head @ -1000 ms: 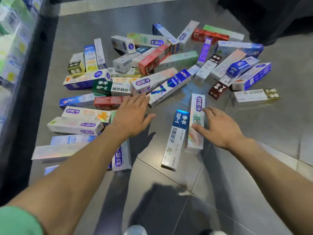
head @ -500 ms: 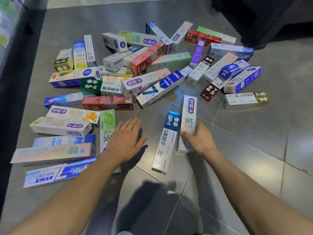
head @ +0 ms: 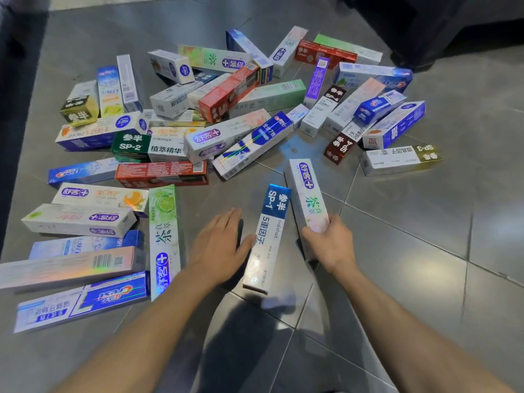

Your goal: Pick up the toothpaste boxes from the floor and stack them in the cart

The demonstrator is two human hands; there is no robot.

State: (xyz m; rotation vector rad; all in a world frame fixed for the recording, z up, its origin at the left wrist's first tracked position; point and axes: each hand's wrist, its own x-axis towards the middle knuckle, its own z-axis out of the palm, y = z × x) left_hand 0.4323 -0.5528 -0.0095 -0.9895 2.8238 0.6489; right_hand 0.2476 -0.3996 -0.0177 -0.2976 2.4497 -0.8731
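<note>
Currently, the right hand (head: pixel 330 245) is clamped on the near end of a white tea-label box (head: pixel 307 198), tilted off the grey tile floor (head: pixel 411 265). Left hand (head: pixel 219 242) is spread open, thumb touching the blue SP-1 box (head: pixel 269 236) lying flat between both hands.

The person shows 2 bare forearms, coming in from the bottom edge. The left hand (head: pixel 219 241) and the right hand (head: pixel 330 241) wear no glove, no ring and no watch. No sleeve covers either arm as far as the view reaches. Both wrists are bare too. The nails are too blurred to tell.
</note>
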